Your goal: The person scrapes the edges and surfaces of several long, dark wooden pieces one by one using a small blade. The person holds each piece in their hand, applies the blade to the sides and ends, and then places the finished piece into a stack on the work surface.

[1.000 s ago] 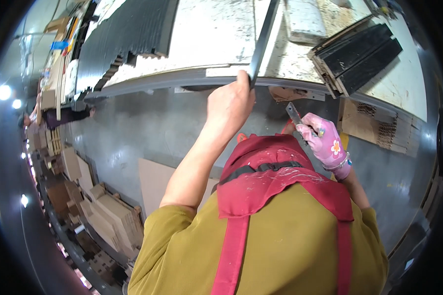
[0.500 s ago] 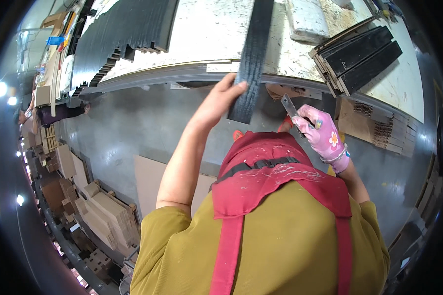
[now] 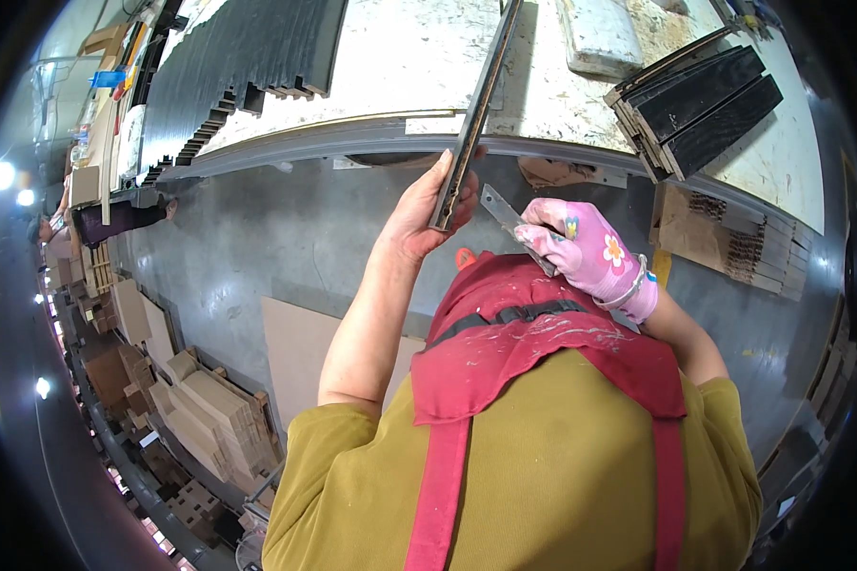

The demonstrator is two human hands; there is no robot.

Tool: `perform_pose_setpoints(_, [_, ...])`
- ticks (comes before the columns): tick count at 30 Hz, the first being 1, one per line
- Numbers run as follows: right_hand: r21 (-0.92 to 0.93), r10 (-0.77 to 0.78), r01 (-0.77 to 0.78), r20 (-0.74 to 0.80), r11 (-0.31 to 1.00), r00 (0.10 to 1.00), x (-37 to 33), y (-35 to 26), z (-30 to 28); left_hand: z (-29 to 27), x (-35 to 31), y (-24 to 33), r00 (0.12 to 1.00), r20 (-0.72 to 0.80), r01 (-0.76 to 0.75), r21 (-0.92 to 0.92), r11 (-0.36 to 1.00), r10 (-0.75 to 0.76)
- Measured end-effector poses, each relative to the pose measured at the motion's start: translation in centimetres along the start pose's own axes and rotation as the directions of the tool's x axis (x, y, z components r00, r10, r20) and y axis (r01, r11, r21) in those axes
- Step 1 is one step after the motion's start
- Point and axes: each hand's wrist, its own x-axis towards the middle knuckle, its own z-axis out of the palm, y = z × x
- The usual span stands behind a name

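Observation:
My bare left hand (image 3: 432,202) is wrapped round the near end of a long black board (image 3: 481,105), which is turned on its narrow edge. A brownish line runs along that edge, and the far part extends over the white worktable (image 3: 390,57). In a pink flowered glove, my right hand (image 3: 586,249) grips a flat grey metal scraper-like blade (image 3: 505,211) with a hole near its tip. The blade points toward the board's near end but stays apart from it. Its lower part is hidden by my fingers.
A row of black boards (image 3: 248,48) lies at the table's left. More black pieces (image 3: 700,109) are stacked at the right, near a whitish block (image 3: 600,36). Flat cardboard (image 3: 724,238) sits below the table's right side. Another person (image 3: 114,221) is at far left.
My left hand has rolled the board from its broad face onto its narrow edge. My right hand has moved left with the blade, closer to the board.

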Motion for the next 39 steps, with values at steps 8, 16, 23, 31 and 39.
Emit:
perform_pose_setpoints(8, [0.149,0.064,-0.064,0.006,0.987,0.998,0.5,-0.2,-1.2,2.2,-0.8,-0.2,0.947,-0.092,-0.202,0.575,0.793,0.308])
perform_pose_setpoints(16, [0.284,0.201,-0.175,-0.067,0.943,0.977,-1.1,2.1,-3.4,1.7,-1.4,-0.2,0.774,0.104,0.231,0.872,-0.431,0.625])
perform_pose_setpoints(23, [0.388,0.187,-0.143,-0.078,0.911,0.979,-1.9,2.2,-3.5,-3.2,-0.7,-0.1,0.882,-0.068,-0.150,0.897,0.416,0.466])
perform_pose_setpoints(31, [0.363,0.158,-0.107,-0.114,0.926,0.981,-2.1,0.7,-4.6,-5.4,-1.3,-1.6,0.961,-0.274,0.054,0.263,0.963,0.021])
perform_pose_setpoints(39, [0.278,-0.009,0.071,-0.218,0.958,0.976,-1.6,-1.2,-10.5,-5.8,-3.4,-3.5,1.000,0.029,-0.017,0.198,0.980,0.011])
